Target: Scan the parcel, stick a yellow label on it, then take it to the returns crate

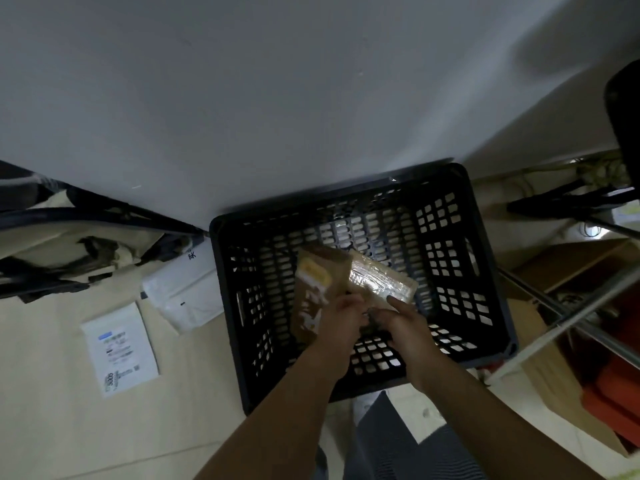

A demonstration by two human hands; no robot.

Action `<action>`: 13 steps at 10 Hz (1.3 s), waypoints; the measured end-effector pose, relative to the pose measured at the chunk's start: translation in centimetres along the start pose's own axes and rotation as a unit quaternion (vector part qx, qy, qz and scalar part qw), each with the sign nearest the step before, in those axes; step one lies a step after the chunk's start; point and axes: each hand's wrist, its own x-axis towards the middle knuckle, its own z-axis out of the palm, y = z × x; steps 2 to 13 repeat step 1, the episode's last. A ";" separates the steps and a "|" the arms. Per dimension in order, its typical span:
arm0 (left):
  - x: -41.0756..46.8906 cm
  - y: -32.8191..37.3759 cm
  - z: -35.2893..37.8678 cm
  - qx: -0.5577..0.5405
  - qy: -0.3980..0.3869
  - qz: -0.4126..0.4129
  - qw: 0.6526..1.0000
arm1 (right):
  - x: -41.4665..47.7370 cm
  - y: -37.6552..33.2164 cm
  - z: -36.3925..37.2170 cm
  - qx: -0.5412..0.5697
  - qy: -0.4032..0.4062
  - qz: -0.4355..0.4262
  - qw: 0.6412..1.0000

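Head view looks straight down into a black slatted crate (491, 271) that stands on the pale floor (62, 427) against a white wall (242, 81). Both forearms reach in over its near rim. The left hand (341, 315) grips the near end of a brown parcel (320, 289), fingers curled over its edge; a yellow label (316, 274) shows on the upper face, so the sticking step looks done. The parcel is tilted, far end down towards the crate floor, probably because it is being lowered in rather than dropped. Whether it already rests on the bottom cannot be told.

The right hand (398, 318) lies just beside the left, fingers spread and loosely bent over the near edge of a second packet (384, 278), shiny with tape, which lies to the right of the parcel and touches it. It seems to steady or shift that packet to make room; a firm grasp cannot be confirmed.

Outside the crate, to its left, a white mailer (183, 292) and a printed slip (119, 348) lie flat on the floor, apart from the work. Judged from this, the task is at its last step.
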 end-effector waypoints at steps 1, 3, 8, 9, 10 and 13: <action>-0.4 0.1 -1.0 -0.014 0.043 0.010 0.999 | -0.7 -0.4 0.4 0.007 0.013 0.022 1.000; -0.4 0.1 -1.0 -0.014 0.043 0.010 0.999 | -0.7 -0.4 0.4 0.007 0.013 0.022 1.000; -0.4 0.1 -1.0 -0.014 0.043 0.010 0.999 | -0.7 -0.4 0.4 0.007 0.013 0.022 1.000; -0.4 0.1 -1.0 -0.014 0.043 0.010 0.999 | -0.7 -0.4 0.4 0.007 0.013 0.022 1.000; -0.4 0.1 -1.0 -0.014 0.043 0.010 0.999 | -0.7 -0.4 0.4 0.007 0.013 0.022 1.000; -0.4 0.1 -1.0 -0.014 0.043 0.010 0.999 | -0.7 -0.4 0.4 0.007 0.013 0.022 1.000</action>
